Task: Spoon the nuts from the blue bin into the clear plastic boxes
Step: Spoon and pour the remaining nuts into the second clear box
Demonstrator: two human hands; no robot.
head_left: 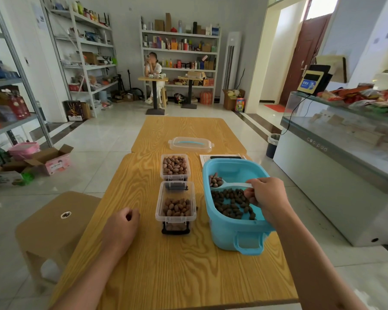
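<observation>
On the wooden bench, the blue bin sits lower right of centre, nuts inside. Left of it stand two clear boxes, partly filled. The right hand pinches a loaded white spoon above the bin. The left hand rests loosely curled, holding nothing.

Brown nuts fill a sky-blue bin beside two clear boxes with black latches, on a honey-yellow surface with swirling wood grain, near a white spoon, a clear lid with a turquoise handle, and pale grey glossy floor tiles.
</observation>
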